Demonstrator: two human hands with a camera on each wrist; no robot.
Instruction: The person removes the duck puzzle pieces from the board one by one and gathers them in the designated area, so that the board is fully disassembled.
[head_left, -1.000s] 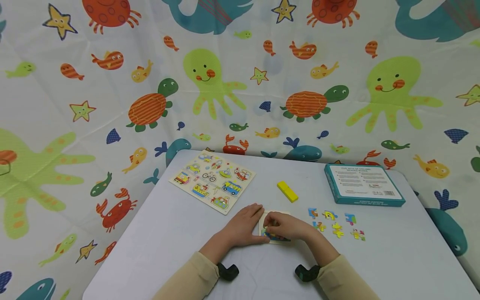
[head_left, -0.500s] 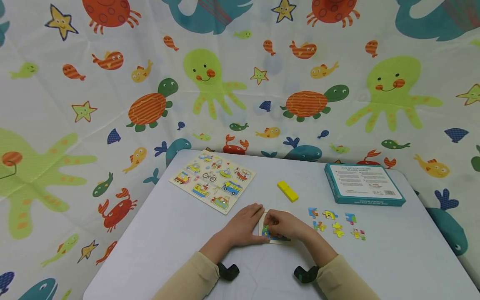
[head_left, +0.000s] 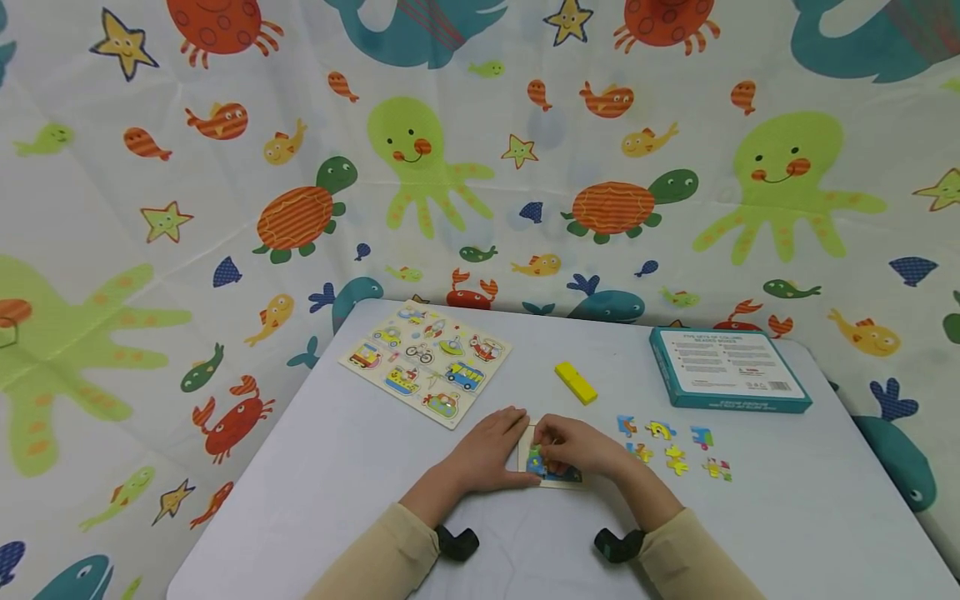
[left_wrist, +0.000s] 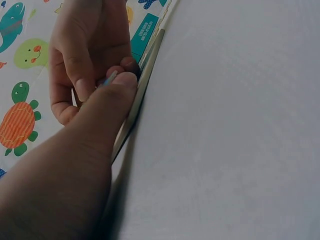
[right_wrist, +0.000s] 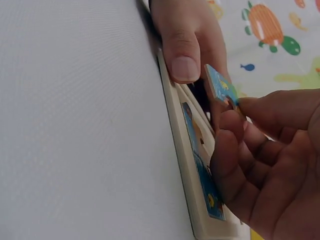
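Between thumb and fingers, my right hand (head_left: 576, 446) pinches a blue jigsaw piece (right_wrist: 221, 86). The piece stands tilted over the left part of a small wooden puzzle tray (right_wrist: 181, 160). Blue pieces (right_wrist: 201, 167) lie in the tray along its near side. My left hand (head_left: 489, 452) rests at the tray's left edge with fingers straight and thumb spread, the thumb (left_wrist: 112, 97) at the near corner. Part of the tray's inside is hidden under my right hand in the head view.
Several loose jigsaw pieces (head_left: 675, 460) lie right of the tray. Behind it is a yellow block (head_left: 576, 382). A picture board with vehicles (head_left: 427, 362) lies at the back left, and a teal box (head_left: 731, 371) at the back right. A patterned cloth (head_left: 480, 192) hangs behind the table.
My right hand has shifted slightly back and its fingers have turned, so more of the blue piece shows in the head view. My left hand has stayed in place.
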